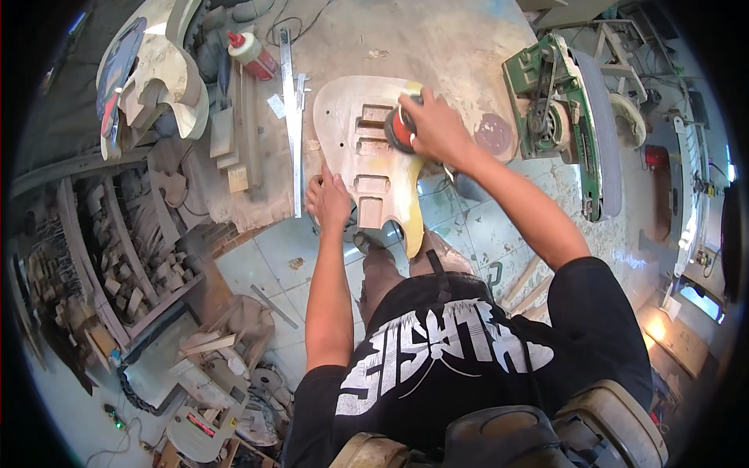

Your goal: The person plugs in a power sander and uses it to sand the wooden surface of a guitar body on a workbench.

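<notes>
The guitar body lies face up at the near edge of the tabletop, its broad end on the wood and its yellow-edged horn jutting past the edge, over the floor and close to the person's legs. Bare tabletop stretches beyond the broad end and to the right, where a purple disc lies near the corner and a green machine bounds the space. Room is tighter on the left: a metal ruler lies just beside the body, with wood strips and a bottle farther out.

The right arm reaches diagonally inward from the right, and the right grip is clasped over the red and black sander, which sits on the body near its right edge. The left forearm runs almost straight ahead; the left grip, fingers bent, touches the body's near-left edge. Whether it closes around that edge, I cannot tell.
</notes>
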`<state>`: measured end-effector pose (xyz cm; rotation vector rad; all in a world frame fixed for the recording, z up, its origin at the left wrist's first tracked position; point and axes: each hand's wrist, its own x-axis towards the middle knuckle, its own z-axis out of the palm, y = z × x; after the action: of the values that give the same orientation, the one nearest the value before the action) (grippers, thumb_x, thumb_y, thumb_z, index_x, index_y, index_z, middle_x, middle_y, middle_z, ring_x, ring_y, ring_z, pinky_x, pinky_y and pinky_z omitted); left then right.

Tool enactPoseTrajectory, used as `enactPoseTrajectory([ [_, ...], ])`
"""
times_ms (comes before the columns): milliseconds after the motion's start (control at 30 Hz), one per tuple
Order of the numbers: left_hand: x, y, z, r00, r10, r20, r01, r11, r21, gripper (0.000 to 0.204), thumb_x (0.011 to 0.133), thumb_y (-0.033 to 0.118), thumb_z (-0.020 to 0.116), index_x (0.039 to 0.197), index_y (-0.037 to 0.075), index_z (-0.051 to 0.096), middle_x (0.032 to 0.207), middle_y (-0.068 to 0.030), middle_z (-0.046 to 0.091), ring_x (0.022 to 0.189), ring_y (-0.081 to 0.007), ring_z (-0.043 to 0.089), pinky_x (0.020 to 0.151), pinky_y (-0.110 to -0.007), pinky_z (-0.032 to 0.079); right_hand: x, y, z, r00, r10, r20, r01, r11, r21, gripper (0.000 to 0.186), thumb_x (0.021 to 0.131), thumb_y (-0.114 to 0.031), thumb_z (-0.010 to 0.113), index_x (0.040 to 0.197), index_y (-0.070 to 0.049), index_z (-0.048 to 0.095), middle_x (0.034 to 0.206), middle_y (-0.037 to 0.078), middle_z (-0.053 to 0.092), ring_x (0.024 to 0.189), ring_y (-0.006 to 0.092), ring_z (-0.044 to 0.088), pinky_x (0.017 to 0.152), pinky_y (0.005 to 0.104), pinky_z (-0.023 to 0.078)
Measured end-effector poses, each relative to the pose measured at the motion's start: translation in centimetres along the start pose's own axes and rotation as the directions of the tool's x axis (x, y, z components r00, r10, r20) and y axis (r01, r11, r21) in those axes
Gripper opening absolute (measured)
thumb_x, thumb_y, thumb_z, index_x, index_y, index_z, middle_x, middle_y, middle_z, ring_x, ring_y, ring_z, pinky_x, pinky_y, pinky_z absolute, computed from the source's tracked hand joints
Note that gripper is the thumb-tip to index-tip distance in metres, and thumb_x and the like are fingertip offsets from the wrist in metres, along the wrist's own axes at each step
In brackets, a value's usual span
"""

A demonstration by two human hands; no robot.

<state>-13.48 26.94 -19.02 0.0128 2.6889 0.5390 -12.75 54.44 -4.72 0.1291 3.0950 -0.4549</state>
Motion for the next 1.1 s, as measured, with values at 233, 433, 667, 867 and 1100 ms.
enactPoseTrajectory([
  [233, 0.4, -0.7, 0.3, 1.0, 0.025, -0.008, -0.025, 1.0, -0.009, 0.059, 0.111, 0.037, 0.048, 0.167, 0.027, 0.032, 0.155, -0.0212, 0.044, 0.144, -0.0424, 0.037, 0.115, -0.065, 0.028, -5.5, -2.8, -0.4, 0.984, -0.046, 0.173, 0.029, 0.995, 0.099, 0.066, 0.077, -0.007, 0.075, 0.139, -0.017, 0.054, 0.125, 0.025, 0.054, 0.099, 0.0493, 0.067, 0.08, 0.0585, 0.06],
  [433, 0.7, 0.7, 0.2, 0.997, 0.057, 0.052, -0.055, 0.997, -0.05, 0.063, 0.112, 0.043, 0.045, 0.17, 0.028, 0.027, 0.157, -0.022, 0.041, 0.147, -0.0444, 0.034, 0.116, -0.068, 0.027, -0.3, 2.0, -0.6, 0.964, 0.248, -0.095, -0.248, 0.969, 0.009, 0.069, 0.078, -0.009, 0.075, 0.142, -0.018, 0.053, 0.124, 0.026, 0.055, 0.099, 0.0506, 0.067, 0.082, 0.0611, 0.059],
  [667, 0.5, 0.0, -0.5, 0.994, 0.05, 0.102, -0.048, 0.999, -0.016, 0.087, 0.102, 0.069, 0.05, 0.172, 0.026, 0.019, 0.161, -0.0229, 0.036, 0.15, -0.0457, 0.029, 0.118, -0.068, 0.024, -7.2, -3.7, 0.8, 0.997, 0.075, 0.027, -0.076, 0.996, 0.042, 0.073, 0.076, -0.01, 0.078, 0.144, -0.017, 0.05, 0.122, 0.025, 0.054, 0.1, 0.0486, 0.067, 0.078, 0.0598, 0.06],
  [867, 0.8, 0.0, -0.4, 0.994, 0.05, 0.101, -0.048, 0.999, -0.016, 0.092, 0.101, 0.073, 0.05, 0.172, 0.025, 0.018, 0.159, -0.0244, 0.036, 0.148, -0.0448, 0.03, 0.118, -0.068, 0.024, -8.5, -2.8, 0.5, 0.99, 0.117, 0.084, -0.12, 0.992, 0.034, 0.073, 0.078, -0.01, 0.077, 0.146, -0.017, 0.05, 0.126, 0.025, 0.053, 0.104, 0.0492, 0.066, 0.082, 0.0593, 0.06],
  [1100, 0.5, 0.8, -0.5, 0.993, 0.052, 0.104, -0.052, 0.999, 0.004, 0.092, 0.102, 0.07, 0.051, 0.173, 0.022, 0.017, 0.157, -0.0214, 0.038, 0.146, -0.0421, 0.032, 0.117, -0.065, 0.025, -1.6, 4.5, -0.5, 0.927, 0.363, -0.098, -0.363, 0.932, 0.021, 0.07, 0.08, -0.018, 0.076, 0.145, -0.016, 0.051, 0.121, 0.028, 0.057, 0.101, 0.0534, 0.068, 0.084, 0.0588, 0.059],
])
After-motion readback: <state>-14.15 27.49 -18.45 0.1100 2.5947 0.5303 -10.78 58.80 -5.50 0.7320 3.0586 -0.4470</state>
